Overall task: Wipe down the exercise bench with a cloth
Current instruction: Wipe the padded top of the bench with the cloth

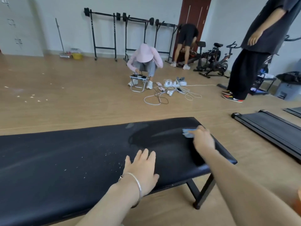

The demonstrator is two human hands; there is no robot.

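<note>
Observer: Bench (81, 160) is logged as a long black pad on a dark frame, set across the view on a wood floor (81, 98). The cloth (187, 134), pale blue, lies on the pad top near its right end, bunched under the right hand (203, 141).

Reviewer: How is the cloth held?

Observer: The fingers are seen bent over it, and it is pressed down onto the pad. That area is blurred, so the thumb cannot be made out. The hold is judged to suit a sweeping stroke.

Reviewer: And the left hand?

Observer: The left hand (143, 167) is laid flat on the pad near its front edge, fingers straight and slightly spread, with nothing held. It is kept well apart from the right hand. It is judged to be placed there as a brace, so that weight can be carried while the other arm is reached out. A bracelet (138, 185) is worn on that wrist.

Reviewer: Progress?

Observer: A darker smeared patch (146, 136) is noted left of the cloth and is taken for wiped surface. Pale specks (112, 156) are scattered beside the left hand, and the pad further left looks dusty. Most of the pad is judged not yet wiped.

Reviewer: Risk?

Observer: Specks may be pushed onto the floor rather than gathered.
</note>
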